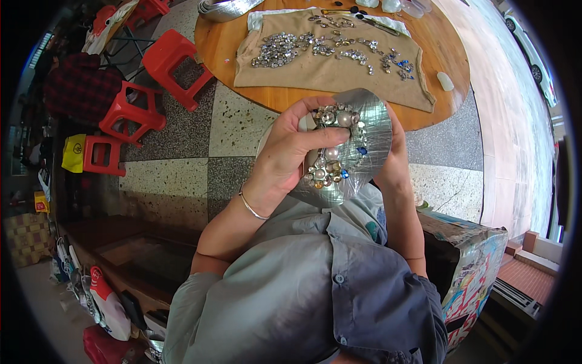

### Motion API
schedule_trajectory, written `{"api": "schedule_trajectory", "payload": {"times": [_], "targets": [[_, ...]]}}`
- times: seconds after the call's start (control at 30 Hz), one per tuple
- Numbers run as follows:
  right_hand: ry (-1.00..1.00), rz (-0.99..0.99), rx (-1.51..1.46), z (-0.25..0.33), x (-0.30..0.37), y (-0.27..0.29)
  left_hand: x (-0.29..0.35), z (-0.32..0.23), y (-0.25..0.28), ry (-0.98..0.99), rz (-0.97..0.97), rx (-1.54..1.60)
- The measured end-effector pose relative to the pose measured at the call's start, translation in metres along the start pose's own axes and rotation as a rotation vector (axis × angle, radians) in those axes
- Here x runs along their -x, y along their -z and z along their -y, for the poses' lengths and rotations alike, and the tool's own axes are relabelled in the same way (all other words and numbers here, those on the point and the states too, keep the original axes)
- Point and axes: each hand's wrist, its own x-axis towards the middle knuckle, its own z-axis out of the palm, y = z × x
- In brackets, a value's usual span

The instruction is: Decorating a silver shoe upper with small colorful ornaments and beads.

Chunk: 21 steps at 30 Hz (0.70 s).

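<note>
Between my two hands is a silvery, shiny curved piece point(374, 127), set with clear stones, pearl beads and a few blue and amber gems. My left hand point(288, 142) grips its left side, with the thumb pressed across the cluster of gems point(327, 173). At the right edge my right hand point(395, 148) holds the piece, and most of its fingers are hidden behind it. Beyond my hands, a tan cloth point(260, 76) lies on the round wooden table point(458, 54). Loose clear gems point(280, 50) are heaped on the cloth, with several blue ones point(405, 65) at the right.
Dark-handled tweezers point(379, 25) lie at the cloth's far edge. A whitish lump point(445, 81) sits near the table's right rim, and a silvery curved item point(227, 9) at its far left. Red plastic stools point(170, 57) stand at the left. A paper-covered box point(470, 261) is close on my right.
</note>
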Motion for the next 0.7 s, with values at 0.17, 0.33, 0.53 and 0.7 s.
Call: {"api": "schedule_trajectory", "payload": {"times": [0.17, 0.33, 0.53, 0.7], "targets": [[0.108, -0.135, 0.253, 0.009, -0.014, 0.017, -0.008, 0.002, 0.008, -0.088, -0.043, -0.09], [0.677, 0.103, 1.398, 0.036, -0.013, 0.004, -0.005, -0.002, 0.002, -0.211, -0.071, -0.277], [0.802, 0.165, 1.36, 0.038, -0.019, -0.013, 0.008, -0.013, -0.011, -0.275, -0.099, -0.262], [0.57, -0.072, 0.459, 0.053, -0.011, -0.027, 0.017, -0.024, -0.017, -0.417, -0.308, -0.668]]}}
